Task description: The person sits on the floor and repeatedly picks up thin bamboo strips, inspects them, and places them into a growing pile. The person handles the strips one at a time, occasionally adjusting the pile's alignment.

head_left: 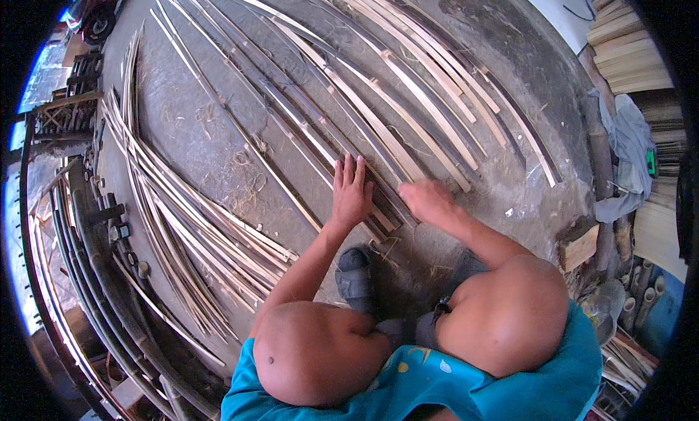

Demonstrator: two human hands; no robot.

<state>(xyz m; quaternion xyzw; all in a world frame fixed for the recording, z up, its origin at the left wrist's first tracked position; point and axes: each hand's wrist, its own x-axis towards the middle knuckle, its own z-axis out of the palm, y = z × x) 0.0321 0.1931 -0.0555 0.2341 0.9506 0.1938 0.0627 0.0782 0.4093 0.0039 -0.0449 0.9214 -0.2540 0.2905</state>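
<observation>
Long split bamboo strips (pixel 291 124) lie on the concrete floor, running away from me. My left hand (pixel 352 194) rests palm down near their close ends, fingers stretched out over several strips. Just right of it, my right hand (pixel 428 201) is closed by the end of another bamboo strip (pixel 378 146). The fingers curl away from view, so what they hold, if anything, stays hidden. Further right lies a group of paler strips (pixel 437 72), some with dark outer skin.
A thick bundle of thin strips (pixel 196 235) spreads over the floor at left. Bamboo poles (pixel 95 261) stand along the left edge. Curled shavings (pixel 244 175) litter the concrete. At right are a grey cloth (pixel 628 155), a wooden block (pixel 580 248) and stacked flat slats (pixel 630 46).
</observation>
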